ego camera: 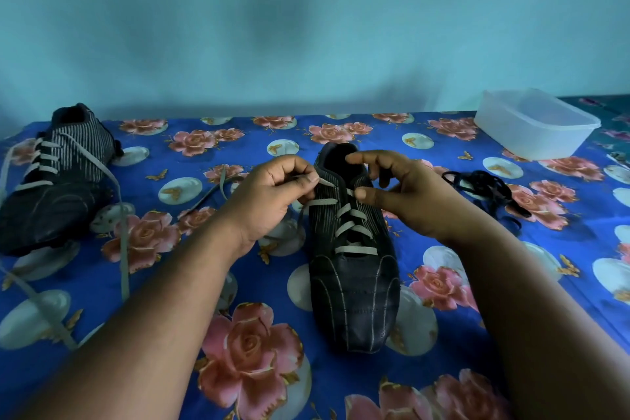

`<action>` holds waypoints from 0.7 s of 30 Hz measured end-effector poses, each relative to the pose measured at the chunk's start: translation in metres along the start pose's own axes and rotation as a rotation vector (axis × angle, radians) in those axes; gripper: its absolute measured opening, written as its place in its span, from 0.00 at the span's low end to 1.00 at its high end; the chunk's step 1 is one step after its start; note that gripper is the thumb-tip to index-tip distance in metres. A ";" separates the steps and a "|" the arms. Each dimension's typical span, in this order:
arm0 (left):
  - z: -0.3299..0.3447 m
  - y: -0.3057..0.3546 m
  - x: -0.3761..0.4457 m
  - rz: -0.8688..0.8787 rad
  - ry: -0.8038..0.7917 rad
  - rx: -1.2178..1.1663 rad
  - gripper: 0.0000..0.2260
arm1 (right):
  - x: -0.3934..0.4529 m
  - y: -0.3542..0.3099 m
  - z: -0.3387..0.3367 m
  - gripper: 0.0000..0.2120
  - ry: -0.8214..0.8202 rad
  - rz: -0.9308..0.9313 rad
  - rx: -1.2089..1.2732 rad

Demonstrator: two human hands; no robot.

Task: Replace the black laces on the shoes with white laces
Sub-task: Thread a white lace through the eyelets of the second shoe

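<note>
Here the left hand (272,194) pinches the white lace (325,183) tip, aiming it at an upper eyelet, while the right hand (405,191), fingers loosely curled, steadies the shoe (354,283).

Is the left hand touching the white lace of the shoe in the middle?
Touching. In the head view, the left hand pinches the tip of the white lace between thumb and fingers, just beside the collar of the middle shoe.

two bare forearms reach in from the bottom edge — no sleeves in view, no watch, bands or rings. the left hand (272,194) and right hand (409,194) are ungloved, fingers (366,194) with short, plain nails — unpainted.
</note>
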State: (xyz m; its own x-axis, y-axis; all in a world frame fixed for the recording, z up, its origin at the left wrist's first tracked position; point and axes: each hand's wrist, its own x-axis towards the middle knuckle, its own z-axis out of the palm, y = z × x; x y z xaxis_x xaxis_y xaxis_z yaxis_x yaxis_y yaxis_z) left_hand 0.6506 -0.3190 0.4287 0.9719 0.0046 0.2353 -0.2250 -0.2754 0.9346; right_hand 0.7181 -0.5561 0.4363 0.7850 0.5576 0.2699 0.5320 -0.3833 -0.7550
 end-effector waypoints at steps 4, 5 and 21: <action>-0.001 -0.003 0.001 -0.016 0.022 -0.008 0.04 | 0.000 0.005 0.000 0.19 -0.053 0.070 0.054; -0.001 -0.003 0.001 -0.018 0.029 -0.005 0.05 | 0.000 0.006 0.000 0.18 -0.059 0.061 0.073; 0.010 0.019 -0.005 -0.241 0.056 0.066 0.19 | 0.001 -0.003 0.004 0.14 0.096 -0.294 -0.430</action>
State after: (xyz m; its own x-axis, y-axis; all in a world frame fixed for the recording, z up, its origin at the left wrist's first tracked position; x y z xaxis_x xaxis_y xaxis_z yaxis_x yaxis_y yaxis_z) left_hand 0.6426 -0.3338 0.4425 0.9911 0.1305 0.0245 0.0190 -0.3222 0.9465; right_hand 0.7158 -0.5514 0.4360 0.5975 0.6251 0.5023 0.8007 -0.4994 -0.3309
